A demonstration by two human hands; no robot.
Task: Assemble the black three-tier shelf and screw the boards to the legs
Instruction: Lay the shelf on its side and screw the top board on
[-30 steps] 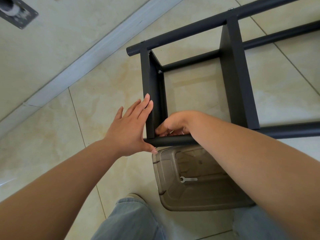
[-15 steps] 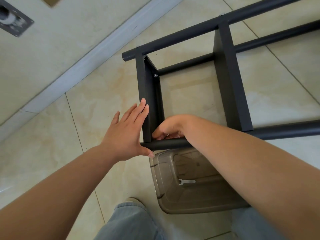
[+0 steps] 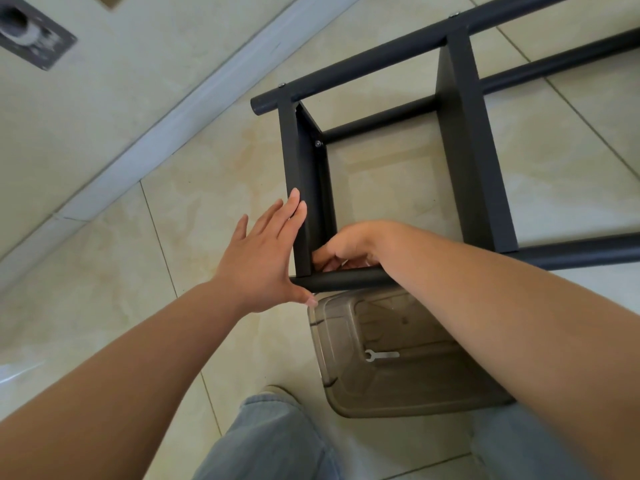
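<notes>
Black three-tier shelf (image 3: 474, 140) lying on its side on the tiled floor (image 3: 207, 209), round legs running across the view, two boards standing on edge between them. Left hand (image 3: 263, 258) spread flat, fingers straight, pressed against the outer face of the end board (image 3: 298, 188), thumb tip down by the end of the near leg (image 3: 346, 280). Right hand (image 3: 346, 247) reached inside the frame at the corner where end board meets near leg, fingers curled tight; whatever sits between them hidden, so cannot tell what is pinched. Screw head (image 3: 318, 143) visible on the inner face at the far corner. Just below the near leg, a smoky clear plastic bin (image 3: 332, 341) with a small flat wrench (image 3: 381, 355) in it. Jeans-clad knees at bottom edge.
</notes>
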